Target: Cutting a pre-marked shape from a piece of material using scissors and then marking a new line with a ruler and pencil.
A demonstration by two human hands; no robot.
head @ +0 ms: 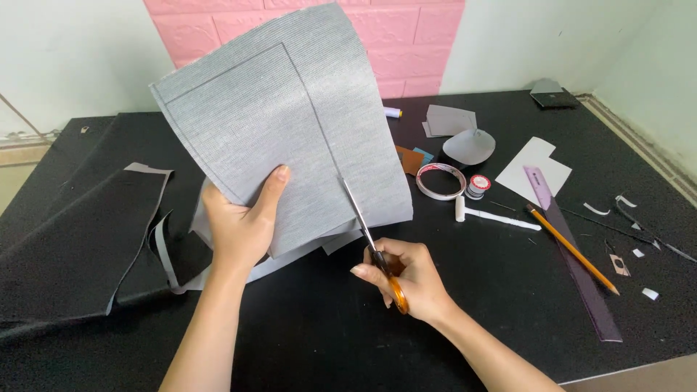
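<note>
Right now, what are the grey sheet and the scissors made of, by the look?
Grey sheet: likely woven fabric or fabric-backed leatherette; fine ribbed weave, matte, bends softly where the left hand holds it. Scissors in the right hand: shiny metal blades, glossy orange handles, probably plastic.

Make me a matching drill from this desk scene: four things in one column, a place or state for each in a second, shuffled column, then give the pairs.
Things:
1. grey fabric sheet
2. scissors
3. pencil
4. tape roll

Places or states:
A. lying flat on the black table, beside a thread spool
B. held up by the left hand
C. lying beside the long ruler
D. gripped in the right hand, blades at the sheet's lower edge

Pairs: 1-B, 2-D, 3-C, 4-A
</note>
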